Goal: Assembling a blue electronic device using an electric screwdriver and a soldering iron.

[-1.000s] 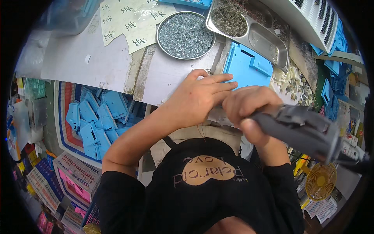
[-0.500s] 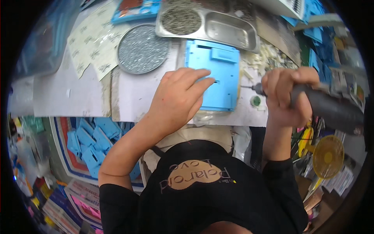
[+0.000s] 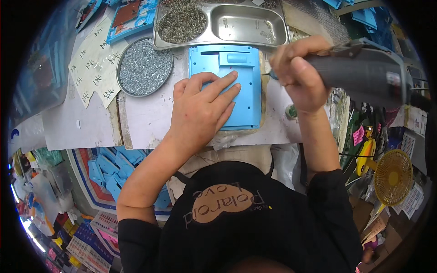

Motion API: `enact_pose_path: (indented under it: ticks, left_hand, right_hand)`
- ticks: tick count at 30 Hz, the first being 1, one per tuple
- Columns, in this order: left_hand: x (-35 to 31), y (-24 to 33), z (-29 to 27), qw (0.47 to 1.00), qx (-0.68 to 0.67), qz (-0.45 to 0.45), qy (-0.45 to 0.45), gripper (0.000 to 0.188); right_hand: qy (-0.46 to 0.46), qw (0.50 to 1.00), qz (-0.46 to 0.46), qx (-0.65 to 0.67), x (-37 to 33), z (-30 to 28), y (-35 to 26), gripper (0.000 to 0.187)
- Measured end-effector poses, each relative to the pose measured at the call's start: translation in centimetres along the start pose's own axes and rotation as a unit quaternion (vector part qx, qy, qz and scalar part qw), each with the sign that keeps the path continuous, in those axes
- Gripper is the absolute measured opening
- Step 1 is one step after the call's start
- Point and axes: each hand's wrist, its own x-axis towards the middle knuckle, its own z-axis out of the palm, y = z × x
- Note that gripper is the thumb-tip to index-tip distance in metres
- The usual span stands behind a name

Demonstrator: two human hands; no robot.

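A light blue plastic housing [image 3: 243, 98] lies flat on the white worktop, with a raised block near its far edge. My left hand [image 3: 202, 107] rests palm down on its left part, fingers stretched out across the surface. In my right hand [image 3: 302, 75] is a dark electric screwdriver [image 3: 359, 75], held sideways with the fingers wrapped round its front end. Its thin bit points left, close to the housing's right edge; whether they touch I cannot tell. To the left stands a round dish of small silvery screws [image 3: 145, 66].
Beyond the housing, a steel compartment tray [image 3: 248, 23] holds more screws. Another blue housing with parts inside [image 3: 132, 20] lies far left. Below the worktop at left, a bin holds several blue pieces [image 3: 116, 168]. A yellow fan [image 3: 392, 177] stands at right.
My left hand has come down flat onto the housing. The right hand has raised the screwdriver farther from me and slightly left. The whole view has shifted a little.
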Motion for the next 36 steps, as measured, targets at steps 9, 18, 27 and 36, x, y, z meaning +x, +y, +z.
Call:
enact_pose_path:
  ticks: [9, 18, 27, 36]
  left_hand:
    - [0.1, 0.0, 0.2, 1.000, -0.016, -0.007, 0.008, 0.037]
    - [-0.2, -0.2, 0.6, 1.000, -0.017, -0.004, 0.020, 0.037]
    - [0.6, -1.2, 0.1, 0.988, -0.139, -0.064, 0.024, 0.039]
    - [4.7, -3.4, -5.9, 0.986, 0.011, 0.129, 0.105, 0.043]
  right_hand:
    - [0.012, 1.000, -0.003, -0.015, 0.4, 0.2, -0.4, 0.023]
    - [0.024, 0.999, 0.031, 0.017, 0.5, 0.6, -0.5, 0.024]
    - [0.038, 0.996, 0.074, 0.032, -3.5, 2.3, -3.7, 0.029]
    - [-0.023, 0.991, -0.078, 0.103, 2.3, 1.3, -7.4, 0.036]
